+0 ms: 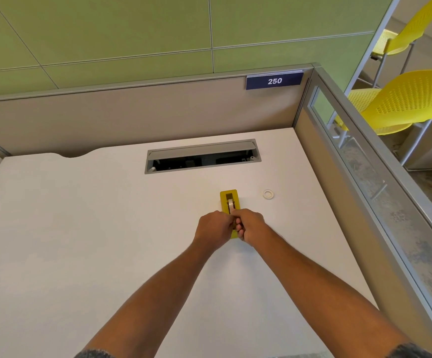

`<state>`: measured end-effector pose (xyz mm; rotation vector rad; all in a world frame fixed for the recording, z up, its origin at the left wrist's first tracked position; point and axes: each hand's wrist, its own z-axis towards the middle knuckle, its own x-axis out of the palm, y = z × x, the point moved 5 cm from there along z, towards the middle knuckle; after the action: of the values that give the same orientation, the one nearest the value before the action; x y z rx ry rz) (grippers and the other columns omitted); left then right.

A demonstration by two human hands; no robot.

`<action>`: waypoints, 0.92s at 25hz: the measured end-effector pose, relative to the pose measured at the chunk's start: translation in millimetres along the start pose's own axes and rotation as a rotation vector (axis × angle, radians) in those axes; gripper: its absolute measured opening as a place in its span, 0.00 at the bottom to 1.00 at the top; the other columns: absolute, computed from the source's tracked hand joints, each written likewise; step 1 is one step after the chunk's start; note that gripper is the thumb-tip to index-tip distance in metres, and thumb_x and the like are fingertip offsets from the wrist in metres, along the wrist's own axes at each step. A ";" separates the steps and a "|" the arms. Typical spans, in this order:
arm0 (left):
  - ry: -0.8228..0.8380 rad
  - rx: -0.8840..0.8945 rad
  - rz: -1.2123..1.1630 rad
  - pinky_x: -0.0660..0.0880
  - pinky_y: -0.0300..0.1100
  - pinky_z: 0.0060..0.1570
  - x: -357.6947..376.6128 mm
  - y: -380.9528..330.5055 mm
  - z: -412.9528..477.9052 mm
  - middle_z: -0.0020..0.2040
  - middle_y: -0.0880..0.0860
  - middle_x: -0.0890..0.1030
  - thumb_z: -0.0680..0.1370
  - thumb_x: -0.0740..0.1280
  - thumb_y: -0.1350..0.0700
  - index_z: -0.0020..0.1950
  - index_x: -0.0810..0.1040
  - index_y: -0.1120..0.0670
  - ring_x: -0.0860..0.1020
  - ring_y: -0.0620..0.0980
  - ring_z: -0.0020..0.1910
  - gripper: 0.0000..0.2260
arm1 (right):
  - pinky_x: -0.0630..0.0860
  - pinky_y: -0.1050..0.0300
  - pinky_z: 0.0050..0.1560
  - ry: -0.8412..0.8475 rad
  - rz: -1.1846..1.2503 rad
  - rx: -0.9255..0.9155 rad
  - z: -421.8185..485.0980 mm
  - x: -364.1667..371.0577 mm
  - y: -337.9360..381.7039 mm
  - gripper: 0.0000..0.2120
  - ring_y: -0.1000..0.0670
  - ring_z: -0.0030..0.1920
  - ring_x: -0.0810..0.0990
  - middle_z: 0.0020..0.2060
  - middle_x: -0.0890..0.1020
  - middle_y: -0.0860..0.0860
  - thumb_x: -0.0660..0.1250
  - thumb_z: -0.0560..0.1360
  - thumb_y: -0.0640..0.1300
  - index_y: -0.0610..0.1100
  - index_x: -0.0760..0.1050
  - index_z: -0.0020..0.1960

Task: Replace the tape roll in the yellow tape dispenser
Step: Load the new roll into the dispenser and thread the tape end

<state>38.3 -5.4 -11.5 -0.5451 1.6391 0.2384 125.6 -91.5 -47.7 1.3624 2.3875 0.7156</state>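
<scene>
Two bare forearms are seen reaching up from the bottom edge of the frame, grey sleeve cuffs just visible at the lower corners, and they meet a little right of centre over a white desk [80, 228]. Both hands are closed around the near end of a yellow tape dispenser [229, 200]: the left hand [213, 229] is curled over its left side, and the right hand [252, 227] is clenched on its right side, fingers folded inward and touching the left hand (what exactly is pinched between the fingertips cannot be told). The dispenser's far end is left uncovered, and a tape roll [230, 203] is seen standing on edge in its well. A small white ring [268, 194] is lying flat on the desk just to the right of the dispenser, apart from it. Further up the frame, an open cable tray [202, 156] is set into the desk, and a blue sign [274, 80] marked 250 is fixed to the partition at upper right.
</scene>
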 end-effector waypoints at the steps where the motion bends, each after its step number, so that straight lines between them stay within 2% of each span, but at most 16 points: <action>1: -0.008 0.003 -0.006 0.71 0.46 0.40 1.7 -0.1 -4.2 0.50 0.55 0.87 0.88 0.57 0.50 0.58 0.84 0.50 0.85 0.60 0.50 0.16 | 0.67 0.63 0.25 -0.006 -0.006 0.003 -0.6 0.1 0.5 0.10 0.53 0.26 0.69 0.29 0.76 0.48 0.74 0.78 0.42 0.41 0.79 0.40; 6: -0.016 0.003 -0.100 0.73 0.46 0.42 11.9 0.4 -23.4 0.51 0.54 0.88 0.86 0.60 0.49 0.65 0.83 0.45 0.85 0.58 0.51 0.14 | 0.70 0.62 0.27 -0.024 -0.043 0.011 -2.2 -1.7 0.6 0.06 0.53 0.27 0.71 0.31 0.77 0.47 0.73 0.77 0.38 0.40 0.80 0.42; 11: -0.016 -0.123 -0.283 0.78 0.46 0.46 15.7 8.2 -33.3 0.52 0.51 0.90 0.86 0.64 0.47 0.73 0.81 0.38 0.86 0.56 0.52 0.16 | 0.71 0.66 0.21 -0.056 -0.058 -0.042 -0.9 -5.0 -2.1 0.06 0.53 0.28 0.73 0.34 0.79 0.46 0.74 0.80 0.39 0.38 0.82 0.45; 15: 0.012 -0.237 -0.437 0.78 0.45 0.50 19.7 14.4 -33.8 0.55 0.50 0.90 0.85 0.66 0.47 0.72 0.83 0.40 0.85 0.54 0.56 0.16 | 0.73 0.62 0.28 -0.071 -0.075 -0.068 -3.0 -9.6 -6.7 0.08 0.53 0.28 0.73 0.33 0.80 0.45 0.74 0.80 0.40 0.38 0.82 0.43; 20: 0.034 -0.217 -0.492 0.83 0.48 0.53 22.8 12.3 -35.6 0.50 0.52 0.90 0.84 0.68 0.47 0.71 0.85 0.42 0.86 0.55 0.52 0.15 | 0.70 0.64 0.23 -0.080 -0.043 -0.068 -6.0 -14.7 -14.2 0.08 0.53 0.25 0.73 0.29 0.78 0.46 0.75 0.79 0.39 0.39 0.83 0.42; 23: 0.027 -0.213 -0.569 0.85 0.52 0.54 24.1 10.8 -36.3 0.46 0.52 0.90 0.84 0.69 0.47 0.68 0.86 0.42 0.87 0.54 0.50 0.14 | 0.70 0.64 0.23 -0.084 -0.035 -0.067 -7.9 -16.1 -18.8 0.07 0.53 0.25 0.73 0.30 0.79 0.46 0.75 0.79 0.40 0.38 0.83 0.44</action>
<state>0.0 -17.8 -31.3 -1.1523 1.4259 -0.0190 116.5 -115.6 -51.3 1.2948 2.2952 0.7087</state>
